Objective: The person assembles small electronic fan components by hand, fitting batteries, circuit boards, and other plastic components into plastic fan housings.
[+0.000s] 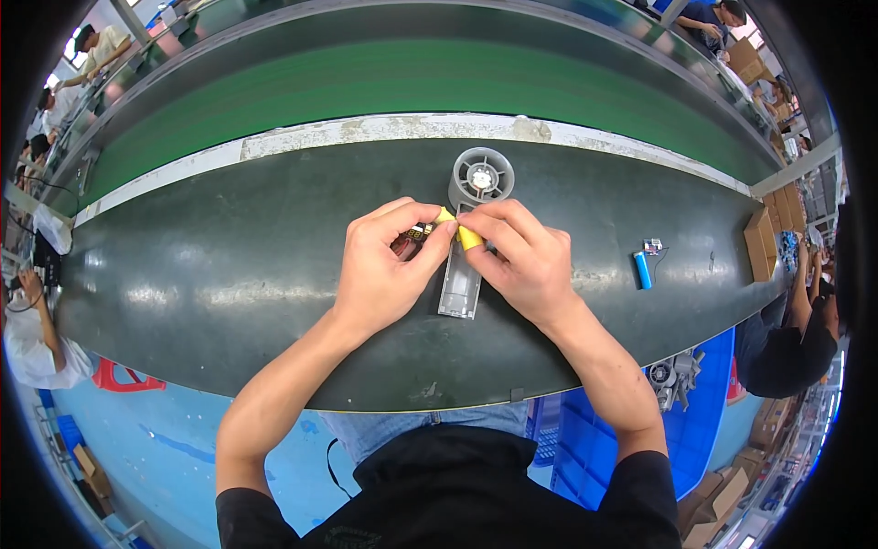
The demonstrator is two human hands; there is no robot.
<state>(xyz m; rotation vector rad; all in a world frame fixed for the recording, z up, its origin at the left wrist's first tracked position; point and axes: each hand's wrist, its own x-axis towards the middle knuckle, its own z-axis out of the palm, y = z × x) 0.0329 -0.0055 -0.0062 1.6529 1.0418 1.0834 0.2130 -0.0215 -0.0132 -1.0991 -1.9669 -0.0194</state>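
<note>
Both hands are closed in pinches close together over the middle of the dark green table (229, 247). My left hand (377, 265) holds a small circuit board (414, 234) with reddish parts and a yellow tip (444, 216) at its inner end. Between the fingers of my right hand (532, 258) is a yellow strip-like piece (470, 238); whether it joins the yellow tip is hidden by the fingertips. Beneath the hands lies a grey plastic fan housing: its round spoked head (482, 174) points away from me, and its open, hollow handle (460, 291) points toward me.
Right on the table lie a blue cylindrical battery (643, 271) and a small wired board (652, 245). A cardboard box (761, 243) stands at the right end. Below the edge, a blue crate (585, 448) holds grey parts (675, 377). Beyond a pale ledge (366, 128) runs a green conveyor belt (412, 82). Co-workers sit on both sides.
</note>
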